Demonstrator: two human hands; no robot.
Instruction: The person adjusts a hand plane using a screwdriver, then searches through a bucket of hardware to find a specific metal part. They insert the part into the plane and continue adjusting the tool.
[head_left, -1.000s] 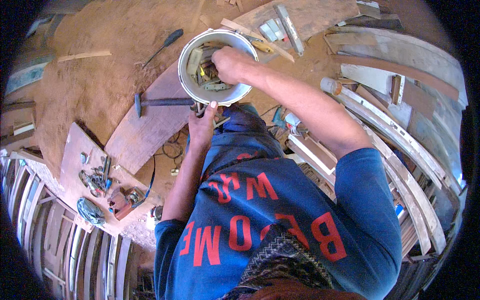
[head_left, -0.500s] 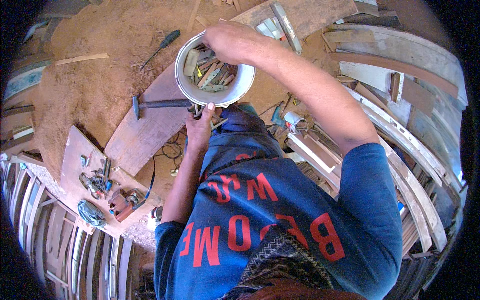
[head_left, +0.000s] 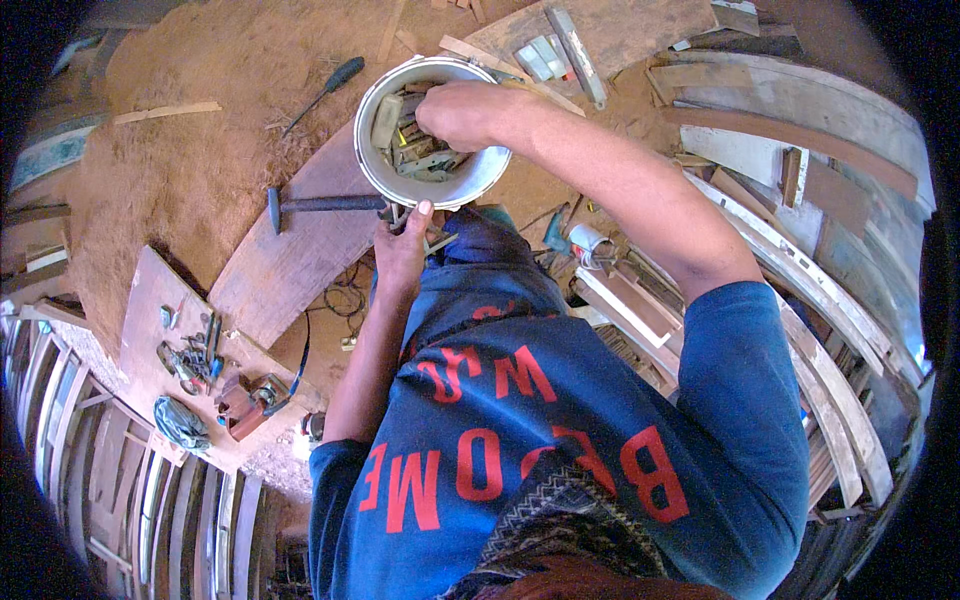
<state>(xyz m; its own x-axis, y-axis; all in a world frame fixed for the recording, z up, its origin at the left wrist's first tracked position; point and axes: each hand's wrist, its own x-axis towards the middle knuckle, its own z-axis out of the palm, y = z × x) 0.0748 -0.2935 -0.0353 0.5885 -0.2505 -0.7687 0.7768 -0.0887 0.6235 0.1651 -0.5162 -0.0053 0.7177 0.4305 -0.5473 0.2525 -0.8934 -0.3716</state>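
Note:
A white bucket (head_left: 487, 182) stands in front of me, its inside holding several wooden pieces, flat metal parts and a pale block (head_left: 387, 122). My left hand (head_left: 402, 250) grips the near rim, its thumb over the edge and its other fingers mostly hidden beneath. Beside that hand ends the dark handle of a hammer (head_left: 330, 203); whether the fingers touch it I cannot tell. My right hand (head_left: 460, 112) reaches over the right side into the bucket, bent downward among the pieces. Its fingertips are hidden.
A long plank (head_left: 290, 265) lies on the sawdust-covered ground. A dark-handled screwdriver (head_left: 325, 92) is beyond it. On a board (head_left: 150, 300) at left lie metal tools and a dark plastic bag (head_left: 181, 422). Timber lengths (head_left: 830, 370) are stacked at right, near a drill-like tool (head_left: 558, 232).
My right hand has moved from the bucket's far rim toward me and down into it, over the pieces. The left hand keeps its hold on the near rim.

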